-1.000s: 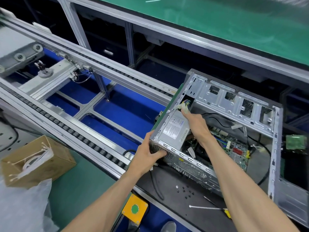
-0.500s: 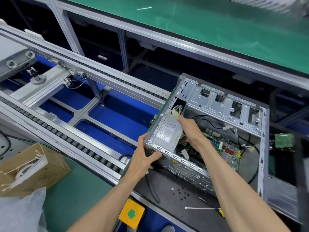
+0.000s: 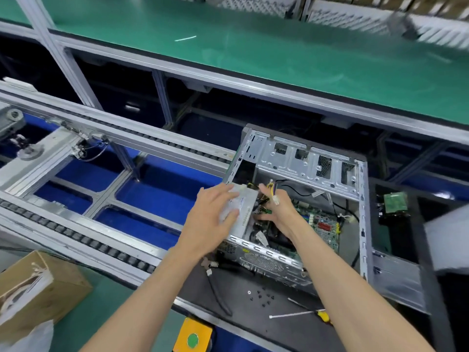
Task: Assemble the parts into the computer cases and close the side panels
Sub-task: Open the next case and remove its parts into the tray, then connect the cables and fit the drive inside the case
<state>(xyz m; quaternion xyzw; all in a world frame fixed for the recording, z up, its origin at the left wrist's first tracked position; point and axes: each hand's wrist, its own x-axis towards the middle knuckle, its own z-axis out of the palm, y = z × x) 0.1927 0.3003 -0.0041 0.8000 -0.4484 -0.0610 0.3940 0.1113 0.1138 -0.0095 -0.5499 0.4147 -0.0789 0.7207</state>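
Case (image 3: 312, 161) open, board fitted | power supply (image 3: 243, 207) in case's left corner, left hand (image 3: 210, 219) flat on it | right hand (image 3: 276, 212) inside case, grip unclear | cables, panel left

Silver computer case (image 3: 304, 158), green circuit board (image 3: 322, 224) inside. Green tabletop (image 3: 279, 54). Brown cardboard box (image 3: 58, 293), yellow button box (image 3: 194, 335).

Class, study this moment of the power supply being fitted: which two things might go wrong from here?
1. The loose cable bundle by the right hand might get pinched under the power supply.
2. The left hand lies flat on it, so the supply might slip onto the motherboard.
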